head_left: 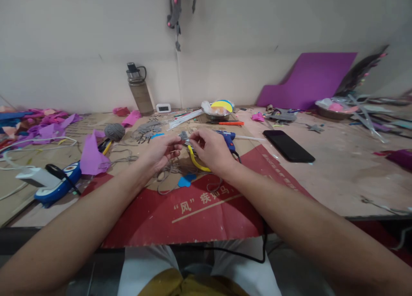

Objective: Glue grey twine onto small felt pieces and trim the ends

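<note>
My left hand (164,151) pinches a small grey felt piece (183,135) between thumb and fingertips. Right beside it, the fingers of my right hand (210,149) are closed at the same piece; what lies inside them is mostly hidden. A yellow curved thing (197,162), perhaps a tool handle, shows below my right hand, partly covered by it. Behind that hand lies a blue glue gun (228,138) with a pale glue stick (249,138). Loose grey yarn (165,174) and a blue cut-out piece (186,180) lie under my hands on red printed cardboard (193,227).
A grey yarn ball (114,132), purple felt (94,153) and a blue power strip (58,188) are at left. Behind stand a water bottle (140,94) and a metal bowl (217,113). A black phone (288,146) lies at right; a purple sheet (309,81) leans on the wall.
</note>
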The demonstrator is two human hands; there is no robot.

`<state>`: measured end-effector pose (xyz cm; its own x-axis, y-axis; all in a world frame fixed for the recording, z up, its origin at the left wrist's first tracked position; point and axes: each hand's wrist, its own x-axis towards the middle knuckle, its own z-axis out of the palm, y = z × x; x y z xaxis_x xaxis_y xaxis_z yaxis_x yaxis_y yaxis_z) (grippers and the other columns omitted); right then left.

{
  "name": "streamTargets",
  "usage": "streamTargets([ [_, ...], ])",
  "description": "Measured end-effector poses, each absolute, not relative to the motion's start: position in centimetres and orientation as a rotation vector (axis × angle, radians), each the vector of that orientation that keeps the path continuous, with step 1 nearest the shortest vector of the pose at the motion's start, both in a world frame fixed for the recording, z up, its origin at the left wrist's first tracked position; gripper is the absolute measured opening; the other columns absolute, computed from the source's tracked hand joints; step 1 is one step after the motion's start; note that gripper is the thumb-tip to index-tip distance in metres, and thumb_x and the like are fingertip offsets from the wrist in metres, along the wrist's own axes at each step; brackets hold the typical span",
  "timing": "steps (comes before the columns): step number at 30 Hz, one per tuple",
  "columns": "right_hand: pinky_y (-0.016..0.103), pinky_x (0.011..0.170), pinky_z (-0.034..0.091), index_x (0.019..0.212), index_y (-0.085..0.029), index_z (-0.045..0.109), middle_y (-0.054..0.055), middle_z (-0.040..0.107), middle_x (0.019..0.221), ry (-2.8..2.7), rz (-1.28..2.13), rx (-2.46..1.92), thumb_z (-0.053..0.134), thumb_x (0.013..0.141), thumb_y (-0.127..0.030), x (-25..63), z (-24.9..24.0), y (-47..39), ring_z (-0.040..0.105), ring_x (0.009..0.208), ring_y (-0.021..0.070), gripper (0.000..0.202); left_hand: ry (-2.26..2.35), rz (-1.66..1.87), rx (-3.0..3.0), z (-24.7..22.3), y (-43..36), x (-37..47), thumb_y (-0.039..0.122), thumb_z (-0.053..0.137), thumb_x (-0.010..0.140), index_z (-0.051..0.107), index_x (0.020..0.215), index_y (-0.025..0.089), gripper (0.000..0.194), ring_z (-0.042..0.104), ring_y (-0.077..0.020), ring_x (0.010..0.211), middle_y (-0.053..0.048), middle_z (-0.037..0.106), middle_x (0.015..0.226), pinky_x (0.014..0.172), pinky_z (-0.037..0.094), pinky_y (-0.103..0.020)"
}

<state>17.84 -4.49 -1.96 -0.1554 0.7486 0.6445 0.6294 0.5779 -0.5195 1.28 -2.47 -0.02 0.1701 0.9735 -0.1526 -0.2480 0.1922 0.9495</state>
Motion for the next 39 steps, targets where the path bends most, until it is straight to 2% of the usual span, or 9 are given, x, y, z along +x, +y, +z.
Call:
streamTargets([
  [6,0.030,0.071,0.038,0.078,-0.020,0.055,0.004,0.060,0.079,-1.961,-0.007,-1.131,0.053,0.083,-0.018,17.78,-2.00,-4.27,0.051,0.076,0.0171,0.006,0.910,1.015,1.067,-0.43,-2.49,1.39,0.011,0.065,0.065,0.064,0.066,0.008,0.003,0.055,-0.0079,0.051,-0.003,0.060,0.060,0.049,0.045,-0.018],
  [11,0.028,0.063,0.035,0.071,-0.020,0.051,0.001,0.057,0.071,-1.898,0.160,-1.197,0.053,0.076,-0.016,17.78,-1.96,-4.10,0.048,0.066,0.0143,0.007,0.917,1.023,1.038,-0.26,-2.63,1.49,0.009,0.063,0.065,0.063,0.063,0.009,0.002,0.054,-0.0075,0.048,-0.005,0.062,0.061,0.048,0.045,-0.018],
  [18,0.029,0.062,0.035,0.074,-0.021,0.044,-0.001,0.051,0.068,-1.601,0.294,-1.237,0.048,0.079,-0.020,18.44,-1.60,-3.77,0.046,0.062,0.0130,0.007,0.949,1.111,0.886,0.36,-2.34,1.17,0.006,0.058,0.069,0.061,0.063,0.010,0.007,0.052,-0.0059,0.047,-0.007,0.066,0.067,0.047,0.045,-0.018],
  [22,0.028,0.065,0.039,0.078,-0.022,0.041,0.000,0.054,0.076,-1.480,0.299,-1.157,0.045,0.078,-0.011,18.60,-1.45,-3.73,0.049,0.067,0.0125,0.011,0.981,1.166,0.847,0.34,-2.14,0.96,0.006,0.059,0.068,0.060,0.064,0.010,0.006,0.051,-0.0056,0.047,-0.007,0.065,0.067,0.046,0.044,-0.017],
  [25,0.028,0.069,0.042,0.085,-0.021,0.047,0.002,0.057,0.083,-1.632,0.242,-1.056,0.043,0.080,-0.007,18.47,-1.44,-4.00,0.052,0.074,0.0136,0.016,0.990,1.147,0.862,0.41,-2.37,1.05,0.008,0.060,0.068,0.060,0.063,0.011,0.005,0.050,-0.0060,0.046,-0.006,0.064,0.066,0.044,0.042,-0.018],
  [30,0.036,0.087,0.042,0.101,-0.021,0.058,0.008,0.058,0.104,-1.905,-0.093,-0.896,0.053,0.086,-0.017,18.14,-1.80,-4.22,0.050,0.100,0.0205,0.016,0.958,1.092,0.897,0.45,-2.86,1.32,0.011,0.063,0.066,0.062,0.065,0.012,0.001,0.049,-0.0060,0.048,-0.004,0.063,0.066,0.045,0.043,-0.018],
  [35,0.035,0.084,0.041,0.085,-0.021,0.061,0.006,0.060,0.093,-1.994,-0.204,-0.917,0.049,0.090,-0.021,18.02,-1.79,-4.18,0.050,0.093,0.0196,0.014,0.933,1.011,0.900,0.34,-2.93,1.56,0.011,0.062,0.064,0.061,0.062,0.012,0.002,0.048,-0.0060,0.047,-0.004,0.062,0.064,0.045,0.041,-0.018],
  [39,0.032,0.079,0.041,0.078,-0.021,0.056,0.005,0.058,0.086,-1.906,-0.026,-0.887,0.051,0.089,-0.021,18.01,-1.46,-4.34,0.051,0.086,0.0174,0.012,0.953,1.058,0.874,0.33,-2.88,1.63,0.010,0.062,0.063,0.059,0.061,0.011,0.004,0.047,-0.0056,0.047,-0.003,0.060,0.063,0.044,0.040,-0.018],
])
